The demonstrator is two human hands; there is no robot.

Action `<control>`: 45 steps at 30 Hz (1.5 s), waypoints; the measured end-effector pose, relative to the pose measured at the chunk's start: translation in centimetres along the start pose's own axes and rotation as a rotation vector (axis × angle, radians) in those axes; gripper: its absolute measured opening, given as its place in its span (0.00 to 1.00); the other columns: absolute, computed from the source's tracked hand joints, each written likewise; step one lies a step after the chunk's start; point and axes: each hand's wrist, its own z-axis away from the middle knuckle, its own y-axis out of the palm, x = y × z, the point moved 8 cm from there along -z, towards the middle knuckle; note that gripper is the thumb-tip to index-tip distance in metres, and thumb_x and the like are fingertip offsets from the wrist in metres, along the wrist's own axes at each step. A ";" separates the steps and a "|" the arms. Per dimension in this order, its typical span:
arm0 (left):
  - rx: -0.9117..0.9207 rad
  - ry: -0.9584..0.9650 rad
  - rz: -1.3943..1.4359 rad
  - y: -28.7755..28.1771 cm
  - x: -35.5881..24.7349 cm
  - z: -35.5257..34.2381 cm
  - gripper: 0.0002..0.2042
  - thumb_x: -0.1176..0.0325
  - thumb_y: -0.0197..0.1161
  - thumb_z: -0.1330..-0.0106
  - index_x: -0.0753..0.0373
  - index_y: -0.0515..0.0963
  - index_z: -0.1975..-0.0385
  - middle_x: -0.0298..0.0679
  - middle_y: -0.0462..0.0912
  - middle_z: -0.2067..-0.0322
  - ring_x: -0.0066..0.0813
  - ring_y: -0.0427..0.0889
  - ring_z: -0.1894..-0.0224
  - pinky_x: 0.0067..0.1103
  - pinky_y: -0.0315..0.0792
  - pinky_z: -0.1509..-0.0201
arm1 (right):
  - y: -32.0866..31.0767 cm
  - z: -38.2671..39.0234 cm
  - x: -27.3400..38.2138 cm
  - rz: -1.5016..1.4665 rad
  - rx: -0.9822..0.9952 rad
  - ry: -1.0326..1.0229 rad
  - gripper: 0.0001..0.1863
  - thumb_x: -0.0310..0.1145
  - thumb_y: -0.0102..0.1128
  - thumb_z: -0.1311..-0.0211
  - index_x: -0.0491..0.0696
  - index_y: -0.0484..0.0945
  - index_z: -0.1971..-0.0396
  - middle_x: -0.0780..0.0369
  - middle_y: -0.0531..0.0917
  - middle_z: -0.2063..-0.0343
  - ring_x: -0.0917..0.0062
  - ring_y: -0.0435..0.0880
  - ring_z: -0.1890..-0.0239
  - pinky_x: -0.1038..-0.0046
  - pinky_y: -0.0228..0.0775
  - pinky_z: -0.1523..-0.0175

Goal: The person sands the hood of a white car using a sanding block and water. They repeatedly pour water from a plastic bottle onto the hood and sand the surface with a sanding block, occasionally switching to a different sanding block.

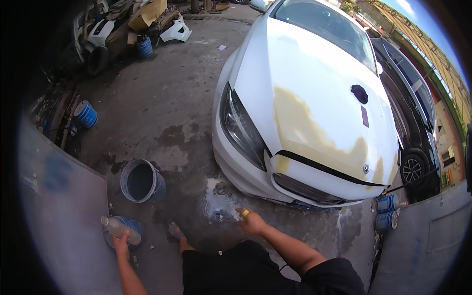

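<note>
A clear plastic bottle [118, 227] with cloudy contents is gripped in my left hand [121, 242], tilted above a blue bucket [133, 226]. My right hand [252, 222] is out in front of me, near the car's front bumper but apart from it. Its fingers look curled, with a small yellow patch [245, 213] at them; whether that is held or wrapped on a finger is unclear. The white car [314, 64] has dull yellowish patches [300, 123] on its hood. A dark crumpled cloth [359, 93] and a dark rectangular strip [365, 117] lie on the hood.
An open grey bucket [155, 184] of dark liquid stands left of the car. Grey panels [64, 191] flank me. Blue cans [86, 114] and scrapped car parts [105, 29] sit at far left. More blue cans [387, 220] and a dark car [413, 108] are at right.
</note>
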 end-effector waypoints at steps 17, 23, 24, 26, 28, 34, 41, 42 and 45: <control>0.202 -0.089 -0.501 11.1 15.2 -37.6 0.38 0.70 0.76 0.49 0.63 0.60 0.39 0.51 0.75 0.44 0.49 0.75 0.40 0.35 0.68 0.36 | 22.2 18.1 -1.5 -0.104 -0.157 0.966 0.25 0.25 0.56 0.43 0.39 0.71 0.43 0.56 0.83 0.66 0.73 0.82 0.69 0.71 0.77 0.61; 0.173 -0.102 -0.596 15.1 24.0 -44.7 0.38 0.72 0.75 0.49 0.63 0.61 0.38 0.50 0.76 0.44 0.48 0.75 0.41 0.35 0.68 0.36 | 32.0 21.9 -4.2 -0.025 0.231 0.956 0.31 0.42 0.60 0.38 0.43 0.69 0.37 0.48 0.82 0.52 0.57 0.81 0.49 0.59 0.73 0.44; 0.152 -0.115 -0.609 14.8 26.2 -45.9 0.37 0.72 0.74 0.48 0.62 0.61 0.38 0.50 0.76 0.45 0.47 0.76 0.41 0.34 0.68 0.36 | 33.2 22.4 -4.2 -0.030 0.282 0.999 0.30 0.41 0.61 0.38 0.42 0.70 0.39 0.48 0.82 0.52 0.57 0.80 0.48 0.60 0.73 0.44; 0.136 -0.149 -0.664 16.2 29.0 -47.4 0.38 0.73 0.73 0.48 0.61 0.60 0.36 0.51 0.75 0.44 0.48 0.75 0.40 0.34 0.67 0.35 | 34.5 22.7 -4.0 -0.010 0.358 1.096 0.29 0.40 0.61 0.39 0.40 0.71 0.41 0.48 0.81 0.51 0.56 0.79 0.46 0.61 0.72 0.43; 0.153 -0.231 -0.799 21.4 29.9 -48.7 0.39 0.72 0.73 0.49 0.61 0.60 0.35 0.52 0.74 0.42 0.48 0.74 0.38 0.34 0.67 0.35 | 38.3 26.7 -5.3 -0.111 0.295 1.272 0.29 0.40 0.62 0.40 0.39 0.72 0.42 0.47 0.81 0.50 0.57 0.78 0.45 0.61 0.72 0.43; 0.044 -0.438 -1.146 18.6 39.2 -53.0 0.27 0.66 0.69 0.45 0.60 0.72 0.43 0.46 0.81 0.49 0.44 0.80 0.47 0.34 0.72 0.41 | 43.6 34.7 -8.2 -0.320 0.261 1.239 0.27 0.36 0.61 0.37 0.41 0.70 0.41 0.59 0.82 0.72 0.77 0.79 0.74 0.73 0.75 0.69; 0.582 -0.162 -1.579 23.1 42.4 -54.3 0.16 0.60 0.62 0.36 0.58 0.81 0.52 0.45 0.85 0.56 0.40 0.85 0.56 0.31 0.78 0.50 | 44.1 29.2 -3.4 -0.267 0.290 1.293 0.27 0.35 0.61 0.36 0.41 0.69 0.39 0.63 0.80 0.75 0.82 0.76 0.77 0.75 0.72 0.72; 0.558 -0.254 -1.426 22.1 44.2 -55.1 0.17 0.60 0.60 0.35 0.58 0.80 0.49 0.45 0.85 0.55 0.39 0.85 0.54 0.30 0.78 0.50 | 44.1 28.8 -3.1 -0.265 0.282 1.289 0.27 0.35 0.61 0.36 0.41 0.69 0.39 0.63 0.80 0.75 0.82 0.76 0.77 0.75 0.72 0.72; 0.206 -0.581 -0.689 15.1 49.5 -57.3 0.19 0.60 0.58 0.32 0.59 0.78 0.44 0.46 0.83 0.50 0.38 0.83 0.49 0.28 0.77 0.48 | 44.5 25.3 -3.3 -0.301 0.369 1.340 0.27 0.34 0.59 0.35 0.41 0.68 0.38 0.63 0.80 0.75 0.82 0.75 0.76 0.76 0.71 0.72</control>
